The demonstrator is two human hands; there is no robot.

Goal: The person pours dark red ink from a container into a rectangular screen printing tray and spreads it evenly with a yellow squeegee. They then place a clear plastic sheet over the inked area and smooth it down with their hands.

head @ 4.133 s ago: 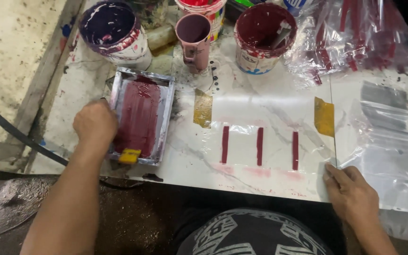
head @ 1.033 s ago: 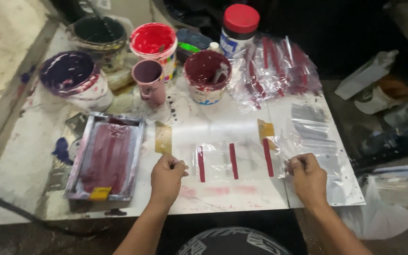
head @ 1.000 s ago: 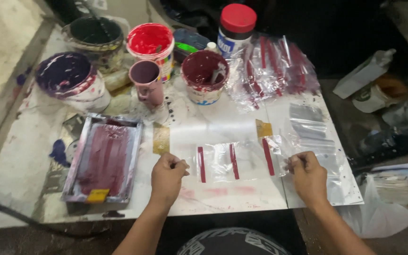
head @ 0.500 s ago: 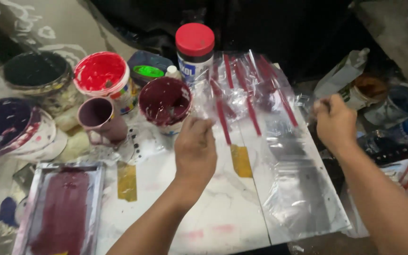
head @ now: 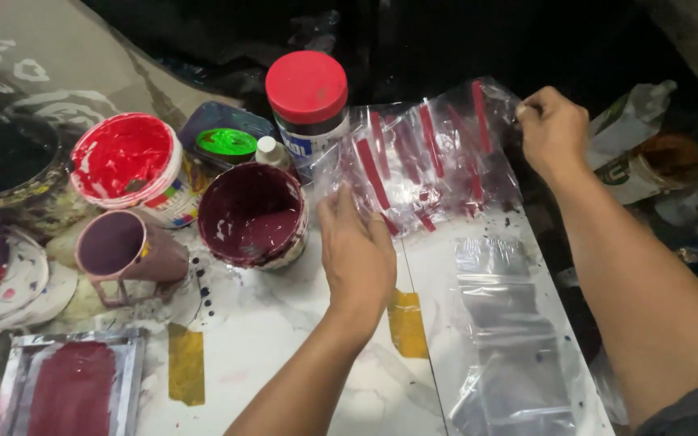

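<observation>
Both hands are on the pile of clear bags (head: 426,161) with red stripes at the back of the tabletop (head: 300,355). Right hand (head: 553,129) is pinching the far top corner, grip closed on the plastic. Left hand (head: 357,250) is open, fingers just resting on the near edge. A maroon paint tub (head: 252,214) sits just left, with a red-lidded jar (head: 307,109) behind.

On the counter (head: 284,347) we see the printed bags (head: 426,161) at the back, held between our left hand (head: 357,254) and right hand (head: 553,129), with blank bags (head: 510,339) in front of them. Left of the printed bags stand the jar (head: 309,109) and the paint tubs (head: 252,214), the mug (head: 123,250) further left, and the tray (head: 66,387) at the near left corner.
</observation>
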